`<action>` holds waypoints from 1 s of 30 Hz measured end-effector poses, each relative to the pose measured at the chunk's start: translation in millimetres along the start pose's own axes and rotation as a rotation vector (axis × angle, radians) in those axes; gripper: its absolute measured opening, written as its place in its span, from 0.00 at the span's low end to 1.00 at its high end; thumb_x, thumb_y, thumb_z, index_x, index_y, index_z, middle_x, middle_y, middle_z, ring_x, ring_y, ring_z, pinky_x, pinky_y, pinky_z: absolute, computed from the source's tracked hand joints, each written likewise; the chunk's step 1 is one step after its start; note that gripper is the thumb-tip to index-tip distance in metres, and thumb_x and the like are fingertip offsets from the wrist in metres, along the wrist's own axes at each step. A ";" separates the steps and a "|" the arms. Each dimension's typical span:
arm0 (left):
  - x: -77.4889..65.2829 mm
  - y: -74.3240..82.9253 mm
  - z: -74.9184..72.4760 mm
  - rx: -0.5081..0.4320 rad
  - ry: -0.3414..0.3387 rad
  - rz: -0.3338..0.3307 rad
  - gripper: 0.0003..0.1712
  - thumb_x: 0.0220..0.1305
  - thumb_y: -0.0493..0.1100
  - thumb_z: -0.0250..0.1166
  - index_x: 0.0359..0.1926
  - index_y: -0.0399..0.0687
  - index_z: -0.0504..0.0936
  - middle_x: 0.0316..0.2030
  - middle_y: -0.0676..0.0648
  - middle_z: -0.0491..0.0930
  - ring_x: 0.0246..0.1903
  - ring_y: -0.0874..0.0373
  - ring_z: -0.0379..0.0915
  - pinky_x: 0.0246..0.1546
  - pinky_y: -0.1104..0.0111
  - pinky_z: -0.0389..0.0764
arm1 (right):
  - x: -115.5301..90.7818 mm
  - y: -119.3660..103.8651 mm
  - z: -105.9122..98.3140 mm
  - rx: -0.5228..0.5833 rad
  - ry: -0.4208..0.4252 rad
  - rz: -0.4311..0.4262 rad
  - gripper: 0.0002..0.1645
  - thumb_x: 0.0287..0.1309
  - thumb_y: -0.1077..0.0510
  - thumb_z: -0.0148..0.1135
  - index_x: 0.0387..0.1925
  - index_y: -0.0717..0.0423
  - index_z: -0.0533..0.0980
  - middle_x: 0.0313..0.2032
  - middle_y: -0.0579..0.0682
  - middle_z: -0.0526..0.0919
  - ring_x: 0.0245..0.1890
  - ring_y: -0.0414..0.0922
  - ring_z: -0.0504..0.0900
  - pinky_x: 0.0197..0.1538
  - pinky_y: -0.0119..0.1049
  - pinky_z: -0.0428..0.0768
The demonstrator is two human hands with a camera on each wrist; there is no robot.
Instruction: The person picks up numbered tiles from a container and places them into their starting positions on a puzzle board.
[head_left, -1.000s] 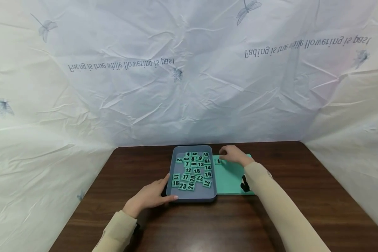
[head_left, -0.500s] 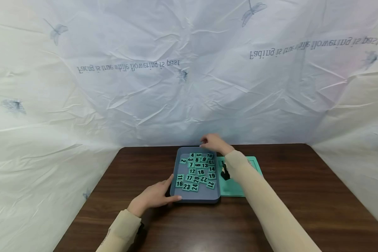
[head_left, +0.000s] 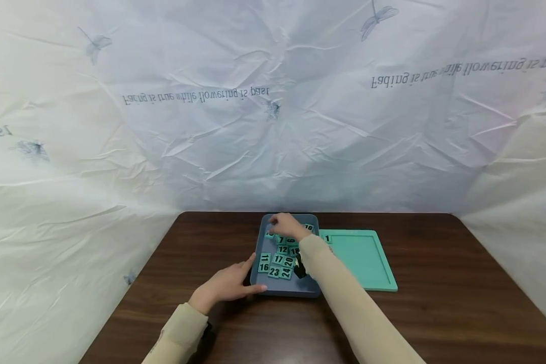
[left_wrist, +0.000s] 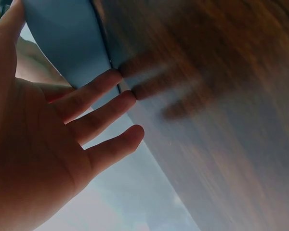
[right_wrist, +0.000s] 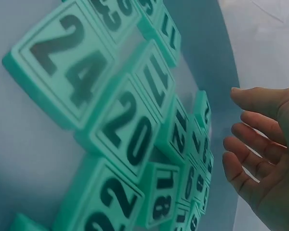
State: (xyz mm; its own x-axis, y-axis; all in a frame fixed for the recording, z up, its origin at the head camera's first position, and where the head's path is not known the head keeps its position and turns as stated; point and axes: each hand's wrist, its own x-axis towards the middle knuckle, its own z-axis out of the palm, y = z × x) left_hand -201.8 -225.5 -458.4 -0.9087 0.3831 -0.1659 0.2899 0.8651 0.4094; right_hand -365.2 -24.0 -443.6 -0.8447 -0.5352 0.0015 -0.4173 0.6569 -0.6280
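Many green number tiles lie loose in a grey-blue tray point(head_left: 266, 289), among them tile 24 point(right_wrist: 62, 62) and tile 20 point(right_wrist: 125, 127). My right hand point(head_left: 288, 226) hovers over the tray's far left part and covers some tiles. In the right wrist view, its fingers are spread and loosely bent beside tile 2 point(right_wrist: 203, 110), with nothing between them. My left hand point(head_left: 227, 283) rests against the tray's left side, thumb at the near rim, fingers stretched. Right of the tray lies a green frame board point(head_left: 361, 260) with tile 1 point(head_left: 327, 238) in its far left corner.
The tray and board stand side by side at the far part of a dark wooden table point(head_left: 437, 283). A pale printed sheet point(head_left: 273, 151) hangs behind the table and along both sides. My right forearm crosses the tray's near right corner.
My right hand has left tile 1 on the board and swung left over the tray, down towards the far left tiles. The left hand keeps its place at the tray; the view shifts slightly.
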 end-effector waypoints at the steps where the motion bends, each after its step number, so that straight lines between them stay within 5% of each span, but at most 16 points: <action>1: 0.4 0.5 -0.2 0.002 0.000 0.004 0.61 0.62 0.78 0.56 0.81 0.45 0.47 0.71 0.37 0.65 0.65 0.42 0.70 0.59 0.46 0.74 | 0.3 -0.5 2.4 -0.008 -0.004 0.002 0.26 0.69 0.58 0.63 0.65 0.62 0.74 0.61 0.59 0.78 0.61 0.54 0.77 0.59 0.48 0.78; 6: 2.1 2.0 0.2 0.000 -0.005 0.013 0.61 0.62 0.78 0.56 0.81 0.46 0.47 0.71 0.37 0.65 0.66 0.42 0.69 0.60 0.46 0.74 | 0.3 -2.9 11.3 -0.095 -0.020 0.012 0.29 0.68 0.59 0.65 0.67 0.62 0.72 0.63 0.59 0.76 0.63 0.54 0.75 0.61 0.47 0.76; 22: 2.3 0.2 -0.2 0.013 0.006 -0.016 0.62 0.61 0.78 0.57 0.81 0.44 0.48 0.70 0.39 0.67 0.64 0.45 0.71 0.59 0.48 0.75 | 2.7 -0.6 26.1 -0.138 -0.028 -0.022 0.26 0.64 0.64 0.67 0.62 0.64 0.76 0.59 0.60 0.79 0.58 0.55 0.78 0.57 0.48 0.79; 30: 2.8 -1.5 -1.5 0.014 0.005 -0.006 0.62 0.61 0.79 0.56 0.81 0.44 0.48 0.70 0.38 0.67 0.64 0.45 0.71 0.59 0.48 0.75 | 1.8 -1.1 26.5 -0.076 -0.015 0.043 0.28 0.63 0.62 0.69 0.63 0.64 0.76 0.61 0.60 0.78 0.59 0.55 0.78 0.56 0.48 0.80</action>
State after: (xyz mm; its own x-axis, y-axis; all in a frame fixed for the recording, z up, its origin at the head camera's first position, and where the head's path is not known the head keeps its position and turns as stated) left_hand -205.2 -226.1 -458.1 -0.9121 0.3759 -0.1637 0.2882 0.8718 0.3961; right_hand -357.5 -39.7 -463.5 -0.8575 -0.5132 -0.0358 -0.4055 0.7172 -0.5667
